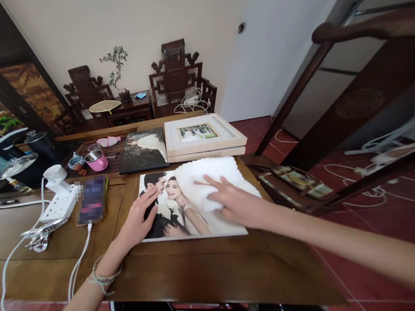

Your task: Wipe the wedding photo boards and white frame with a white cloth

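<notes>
A flat wedding photo panel [178, 220] with a couple on it lies on the wooden table in front of me. My left hand [142, 215] rests open on its left edge, fingers stretched over the dark suit. Over the panel's upper right part spreads a fluffy white cloth [226, 168]. My right hand [232, 199] lies on this cloth with its fingers spread, pressing it against the picture. A fold of the cloth shows by the thumb. The panel's right part is hidden under cloth and hand.
Behind the panel are a dark photo panel [144, 153] and stacked pale wooden frames [223, 130]. On the left sit a phone [92, 200] on a cable, a white power strip [58, 203] and a pink cup [96, 161]. A dark wooden chair [334, 117] stands at right.
</notes>
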`<state>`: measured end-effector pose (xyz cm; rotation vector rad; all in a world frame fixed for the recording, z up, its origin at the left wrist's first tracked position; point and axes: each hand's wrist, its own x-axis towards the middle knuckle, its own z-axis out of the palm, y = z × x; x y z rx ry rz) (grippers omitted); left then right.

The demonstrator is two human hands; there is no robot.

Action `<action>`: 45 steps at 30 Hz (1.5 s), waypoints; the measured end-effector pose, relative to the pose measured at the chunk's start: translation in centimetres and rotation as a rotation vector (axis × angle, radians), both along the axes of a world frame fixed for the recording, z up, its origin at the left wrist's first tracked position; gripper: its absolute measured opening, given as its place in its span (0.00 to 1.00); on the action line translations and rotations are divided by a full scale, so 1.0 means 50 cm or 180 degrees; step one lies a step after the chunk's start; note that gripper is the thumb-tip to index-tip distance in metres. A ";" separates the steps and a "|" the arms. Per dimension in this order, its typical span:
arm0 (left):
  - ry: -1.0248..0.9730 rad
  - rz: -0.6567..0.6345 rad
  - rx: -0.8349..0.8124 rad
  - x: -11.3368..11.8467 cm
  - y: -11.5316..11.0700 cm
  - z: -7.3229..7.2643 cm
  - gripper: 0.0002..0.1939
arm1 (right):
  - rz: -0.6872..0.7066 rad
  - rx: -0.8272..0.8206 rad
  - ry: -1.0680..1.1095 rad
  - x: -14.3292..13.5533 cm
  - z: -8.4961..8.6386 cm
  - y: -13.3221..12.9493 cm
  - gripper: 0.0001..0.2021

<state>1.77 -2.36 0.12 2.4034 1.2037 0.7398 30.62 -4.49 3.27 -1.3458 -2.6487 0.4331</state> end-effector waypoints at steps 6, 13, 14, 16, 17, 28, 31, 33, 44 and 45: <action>-0.0041 0.0009 0.0003 0.001 0.001 0.000 0.21 | -0.0139 0.0170 -0.0044 -0.011 0.000 0.066 0.27; -0.0057 0.0024 -0.0013 0.002 0.001 -0.003 0.21 | 0.0070 0.0016 -0.0190 -0.051 -0.013 -0.128 0.21; -0.0072 0.0023 -0.0021 0.003 0.001 -0.003 0.21 | 0.0194 -0.0047 -0.0190 -0.056 -0.017 -0.158 0.18; -0.0106 0.0017 -0.0030 0.004 0.001 -0.003 0.22 | 0.0424 -0.0153 -0.0141 -0.064 -0.022 -0.202 0.15; -0.0118 0.0009 -0.0024 0.004 0.001 -0.003 0.22 | 0.0515 -0.0196 -0.0121 -0.067 -0.022 -0.213 0.14; -0.0041 0.0021 -0.0022 0.001 0.001 -0.005 0.22 | 0.0023 0.0303 -0.0337 -0.072 0.010 0.026 0.24; -0.0047 0.0027 -0.0045 0.001 0.000 -0.004 0.22 | -0.0132 0.0332 -0.0421 -0.078 0.010 0.075 0.27; -0.0060 0.0048 -0.0055 0.001 0.000 -0.003 0.22 | -0.0171 0.0329 -0.0470 -0.083 0.010 0.077 0.27; 0.0006 0.0159 -0.0105 -0.005 0.005 -0.019 0.25 | 0.0661 -0.0032 -0.0348 -0.120 -0.009 -0.198 0.10; 0.0019 0.0139 -0.0106 -0.005 0.006 -0.020 0.25 | 0.0709 -0.0064 -0.0345 -0.121 -0.008 -0.204 0.10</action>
